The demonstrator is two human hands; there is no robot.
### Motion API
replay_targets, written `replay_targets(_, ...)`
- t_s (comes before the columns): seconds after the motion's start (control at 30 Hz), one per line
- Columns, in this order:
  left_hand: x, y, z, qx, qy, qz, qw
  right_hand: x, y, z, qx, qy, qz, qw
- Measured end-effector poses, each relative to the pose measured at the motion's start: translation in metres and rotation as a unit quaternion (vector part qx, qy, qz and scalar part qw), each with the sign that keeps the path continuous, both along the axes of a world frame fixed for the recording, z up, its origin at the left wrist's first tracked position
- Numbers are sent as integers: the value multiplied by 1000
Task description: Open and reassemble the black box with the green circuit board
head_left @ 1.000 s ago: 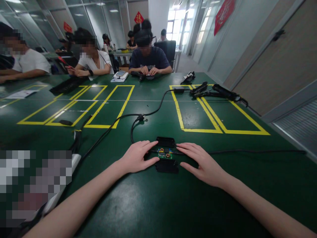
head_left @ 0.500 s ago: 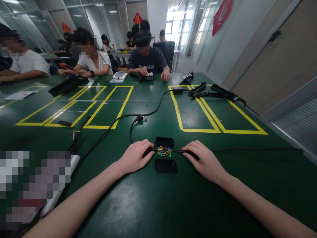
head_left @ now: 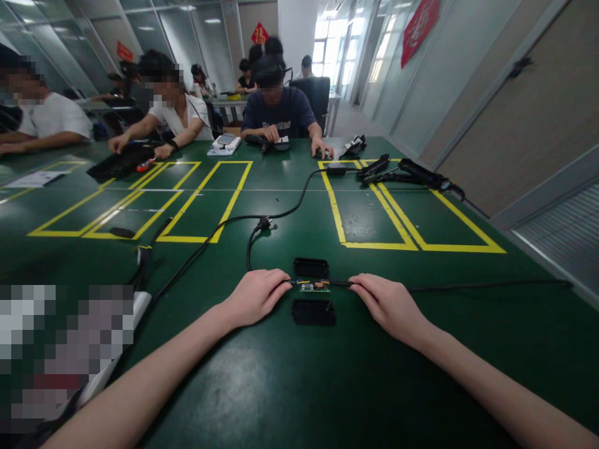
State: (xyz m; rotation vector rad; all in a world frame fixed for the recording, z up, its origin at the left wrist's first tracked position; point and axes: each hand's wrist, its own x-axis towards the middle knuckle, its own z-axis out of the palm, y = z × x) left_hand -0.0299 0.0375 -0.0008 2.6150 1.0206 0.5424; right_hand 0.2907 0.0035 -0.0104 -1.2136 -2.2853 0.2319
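Note:
A small green circuit board [head_left: 313,286] hangs between my two hands on its black cable [head_left: 468,286], a little above the green table [head_left: 299,386]. My left hand [head_left: 255,296] is closed on the cable at the board's left end. My right hand [head_left: 388,302] is closed on the cable at its right end. One black case half [head_left: 311,267] lies just behind the board. The other black case half [head_left: 313,312] lies just in front of it.
The cable's left run loops back to a plug [head_left: 262,222] and on toward a black adapter [head_left: 337,169]. Yellow tape rectangles [head_left: 374,212] mark the table. More black adapters and cables [head_left: 407,171] lie at the far right. Several people sit along the far side and left.
My hands moved off the case halves and closed on the cable at each end of the board. The board has tipped from flat to nearly edge-on. A person opposite reached a hand across the table.

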Motion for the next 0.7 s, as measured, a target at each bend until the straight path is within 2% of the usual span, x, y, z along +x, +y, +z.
replay_targets(0.27, -1, -8, 10, -25, -53, -52, 997, 5, -4, 12, -67, 32, 82, 994)
replay_targets(0.53, 1, -10, 11, -30, -63, -81, 994, 6, -5, 8, -82, 0, 93, 992)
replay_targets(0.7, 3, -11, 8, -20, -41, -55, 997, 3, -5, 10, -79, 13, 92, 993)
